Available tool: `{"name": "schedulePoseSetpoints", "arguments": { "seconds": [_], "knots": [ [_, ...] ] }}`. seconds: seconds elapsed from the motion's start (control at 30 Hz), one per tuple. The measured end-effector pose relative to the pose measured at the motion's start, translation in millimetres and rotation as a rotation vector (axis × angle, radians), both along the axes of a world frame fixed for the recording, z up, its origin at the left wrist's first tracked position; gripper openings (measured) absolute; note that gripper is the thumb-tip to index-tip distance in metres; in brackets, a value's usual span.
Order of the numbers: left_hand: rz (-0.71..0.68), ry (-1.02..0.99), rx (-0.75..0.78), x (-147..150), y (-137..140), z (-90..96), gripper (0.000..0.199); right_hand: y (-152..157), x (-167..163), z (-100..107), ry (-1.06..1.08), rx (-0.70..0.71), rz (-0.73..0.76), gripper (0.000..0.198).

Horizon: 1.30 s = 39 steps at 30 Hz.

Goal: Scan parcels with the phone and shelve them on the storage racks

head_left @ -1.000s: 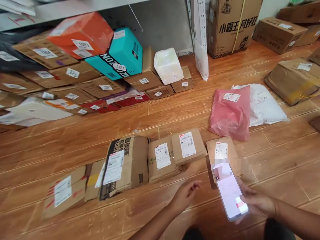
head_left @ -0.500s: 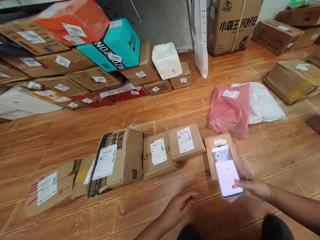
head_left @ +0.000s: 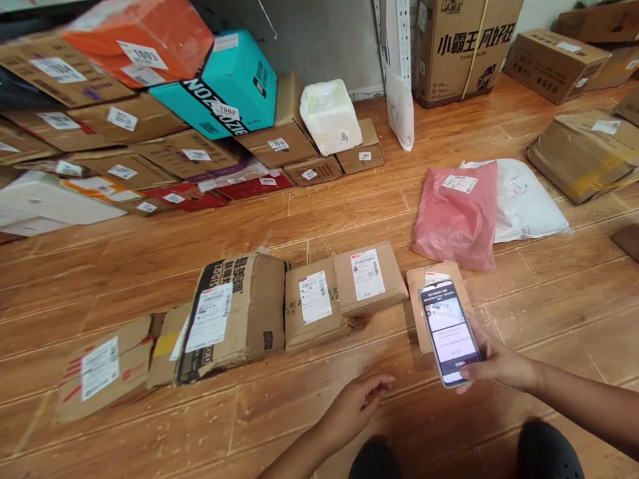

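My right hand (head_left: 502, 364) is closed around a smartphone (head_left: 452, 336), its thumb on the lower part of the screen. The screen shows a camera picture of a label above a dark panel. Just beneath the phone lies a flat brown parcel (head_left: 417, 299), partly hidden, with its label's top edge showing. My left hand (head_left: 354, 407) hovers above the wooden floor, holding nothing, fingers loosely bent and apart. Nearest to it are two labelled cardboard boxes, one with green print (head_left: 294, 313) and a plain one (head_left: 394, 283).
Further left stand a large black-printed box (head_left: 259, 306) and a red-striped parcel (head_left: 130, 356). Pink (head_left: 454, 226) and white (head_left: 532, 209) plastic packages lie beyond the phone. Numbered parcels, including a turquoise box (head_left: 244, 80), are stacked at the back left. Dark shoes (head_left: 549, 449) show at the bottom.
The phone's screen has switched from a mostly white page with a red button to one with dark panels. Both hands keep nearly the same place; the view has shifted slightly.
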<state>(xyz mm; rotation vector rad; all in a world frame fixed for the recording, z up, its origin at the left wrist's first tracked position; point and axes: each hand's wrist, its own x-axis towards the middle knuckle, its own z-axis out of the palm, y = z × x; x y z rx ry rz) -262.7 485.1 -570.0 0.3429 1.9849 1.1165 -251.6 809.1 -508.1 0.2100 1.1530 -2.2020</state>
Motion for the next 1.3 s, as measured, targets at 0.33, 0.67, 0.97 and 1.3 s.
{"name": "schedulePoseSetpoints", "arguments": {
  "seconds": [0.33, 0.67, 0.97, 1.3],
  "knots": [
    [-0.019, -0.008, 0.014, 3.0, 1.0, 6.0, 0.036, -4.1, 11.1, -2.7, 0.056, 0.154, -0.043, 0.120],
    [-0.036, 0.003, 0.023, 10.9, -0.2, -0.7, 0.034, 0.4, 17.7, 2.8, 0.003, 0.076, -0.040, 0.096],
    [-0.055, 0.024, 0.036, 13.9, 0.4, -6.8, 0.034, -0.8, 22.2, -1.5, -0.028, 0.075, -0.102, 0.083],
    [-0.083, 0.012, 0.020, 17.0, -1.6, -8.7, 0.038, -9.4, 27.7, 3.2, 0.150, 0.357, -0.072, 0.086]
  ]
}}
